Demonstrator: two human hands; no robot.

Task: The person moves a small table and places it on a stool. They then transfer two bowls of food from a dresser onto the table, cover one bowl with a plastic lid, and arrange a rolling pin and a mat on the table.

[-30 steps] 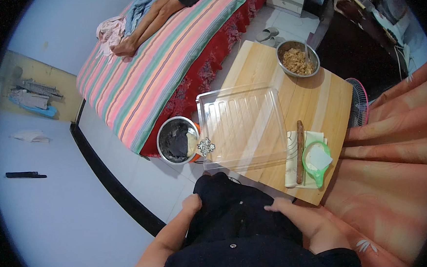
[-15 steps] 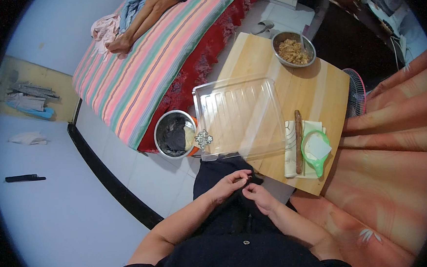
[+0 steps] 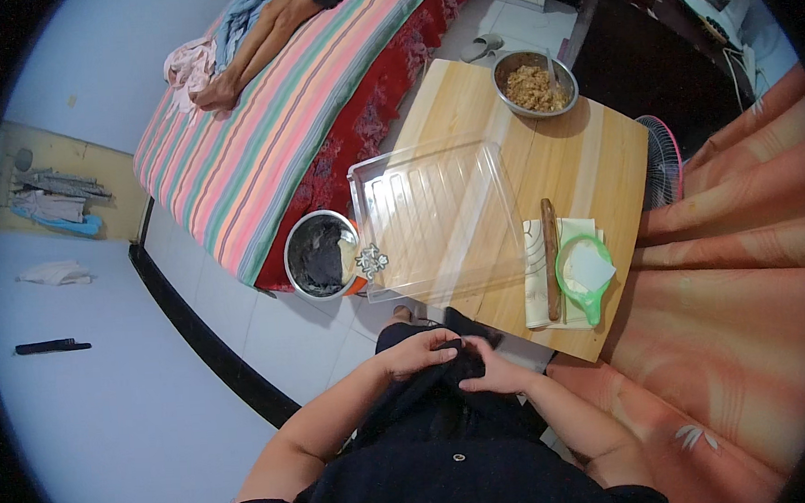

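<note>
Over my lap, my left hand [image 3: 420, 354] has thumb and fingers pinched on a bit of black cloth [image 3: 472, 365], which looks like part of my clothing. Close on its right, my right hand [image 3: 494, 368] has its thumb spread from its fingers. The right fingertips come up to the left ones at the cloth's edge. Just beyond my hands, a clear ribbed plastic tray [image 3: 442, 291] rests on the wooden table [image 3: 494, 312], its left side reaching past the table's edge.
A brown rolling pin [image 3: 551, 261] lies on a folded cloth beside a green scoop [image 3: 593, 306] of white powder. Farther back stands a metal bowl [image 3: 506, 98] of brown filling. Left of the tray is a pot [image 3: 290, 263] with dark and pale dough. A person's legs [image 3: 257, 57] rest on the striped bed.
My hands have shifted slightly left, and the right thumb has moved away from its fingers. A foot now shows below the tray. The whole view has shifted a little.
</note>
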